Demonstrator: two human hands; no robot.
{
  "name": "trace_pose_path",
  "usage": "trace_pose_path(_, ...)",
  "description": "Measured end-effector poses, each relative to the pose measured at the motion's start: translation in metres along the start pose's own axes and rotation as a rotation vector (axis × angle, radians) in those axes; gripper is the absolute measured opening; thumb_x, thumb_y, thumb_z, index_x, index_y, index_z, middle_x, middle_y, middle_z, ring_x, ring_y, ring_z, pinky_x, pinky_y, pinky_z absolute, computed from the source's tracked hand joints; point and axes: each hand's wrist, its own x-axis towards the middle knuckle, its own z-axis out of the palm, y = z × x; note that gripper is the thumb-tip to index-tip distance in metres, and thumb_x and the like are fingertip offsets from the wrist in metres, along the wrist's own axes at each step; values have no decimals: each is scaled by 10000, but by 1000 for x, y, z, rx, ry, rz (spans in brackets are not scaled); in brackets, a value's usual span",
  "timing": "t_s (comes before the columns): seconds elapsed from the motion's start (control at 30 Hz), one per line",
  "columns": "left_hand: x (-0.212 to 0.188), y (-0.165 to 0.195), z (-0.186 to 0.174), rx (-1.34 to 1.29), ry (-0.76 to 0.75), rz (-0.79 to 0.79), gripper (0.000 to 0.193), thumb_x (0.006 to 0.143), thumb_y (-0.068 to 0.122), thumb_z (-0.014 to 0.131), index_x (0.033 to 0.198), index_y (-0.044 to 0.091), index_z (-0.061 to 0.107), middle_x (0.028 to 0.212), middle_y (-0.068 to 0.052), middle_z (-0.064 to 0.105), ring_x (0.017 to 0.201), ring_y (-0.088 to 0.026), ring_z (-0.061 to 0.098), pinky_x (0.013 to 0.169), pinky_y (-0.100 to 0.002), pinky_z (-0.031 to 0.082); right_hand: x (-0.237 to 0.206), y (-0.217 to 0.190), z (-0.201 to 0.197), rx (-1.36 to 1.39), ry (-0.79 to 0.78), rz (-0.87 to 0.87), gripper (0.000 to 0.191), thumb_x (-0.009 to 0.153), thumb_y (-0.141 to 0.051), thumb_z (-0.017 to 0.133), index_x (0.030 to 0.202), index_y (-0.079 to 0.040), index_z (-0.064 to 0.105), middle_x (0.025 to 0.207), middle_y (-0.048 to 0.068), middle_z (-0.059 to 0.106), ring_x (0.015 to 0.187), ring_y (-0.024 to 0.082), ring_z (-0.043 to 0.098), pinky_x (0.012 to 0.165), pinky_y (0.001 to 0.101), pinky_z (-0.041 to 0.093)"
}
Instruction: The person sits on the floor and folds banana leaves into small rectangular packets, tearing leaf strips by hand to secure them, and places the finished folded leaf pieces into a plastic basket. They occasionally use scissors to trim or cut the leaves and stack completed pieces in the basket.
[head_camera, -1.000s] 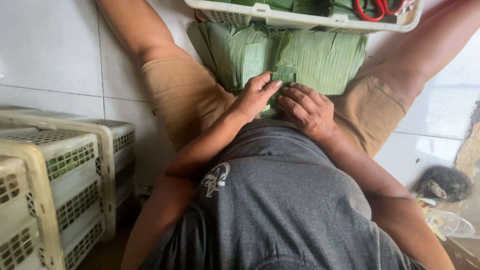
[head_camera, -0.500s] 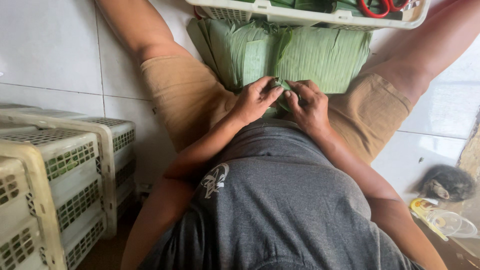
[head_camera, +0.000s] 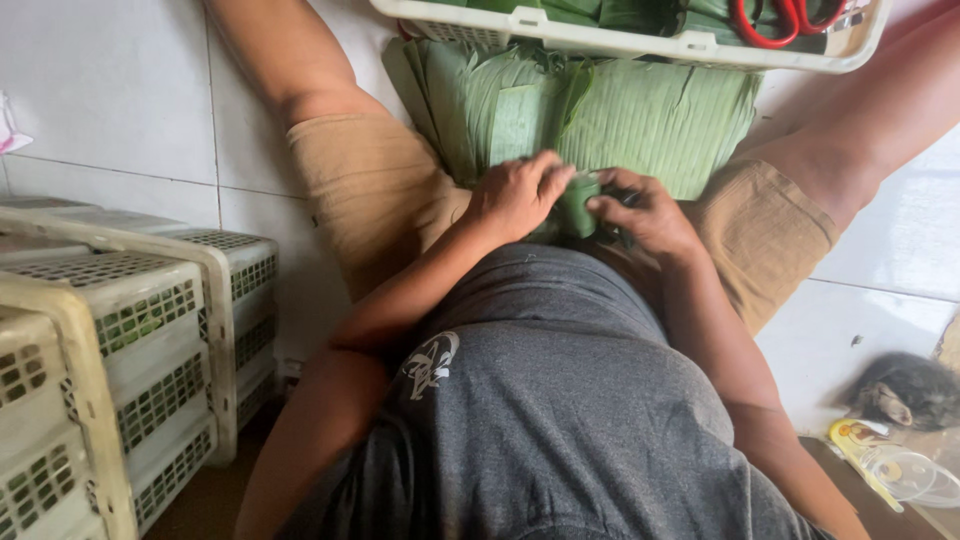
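I sit on a tiled floor with my legs apart and a stack of green banana leaves (head_camera: 640, 110) lying between my thighs. My left hand (head_camera: 518, 195) and my right hand (head_camera: 645, 212) meet over the near edge of the stack. Both pinch a small folded piece of green leaf (head_camera: 580, 200) between their fingertips. The part of the piece under my fingers is hidden.
A cream plastic basket (head_camera: 620, 40) with green leaves and red-handled scissors (head_camera: 790, 18) stands just beyond the stack. Cream slotted crates (head_camera: 130, 340) holding greens stand at my left. A dark cat (head_camera: 905, 390) lies at the right, next to clear plastic items (head_camera: 900, 465).
My hands have drawn together over the leaf stack, and the fingers now close on a small folded leaf piece that was flat under them before.
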Motion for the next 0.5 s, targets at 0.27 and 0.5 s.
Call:
trace_pose_path(0.27,61,-17,66,-78,47,144,402,967,59,508,1367,74,533,1037,-208,722,939,-402,708,814,-488,561,3,9,-50,610,307,-280,313,1013,-109,724,1289,-79,580,1130,67,676,947,183,692,717,312,601)
trace_pose_path(0.5,94,-67,69,94,246,-86,378,964,119,607,1338,68,583,1149,-217,713,1025,-439,676,912,-505,538,4,8,-50,645,369,-317,388,1022,-83,732,1365,-85,550,1213,69,670,1021,185,679,731,291,588)
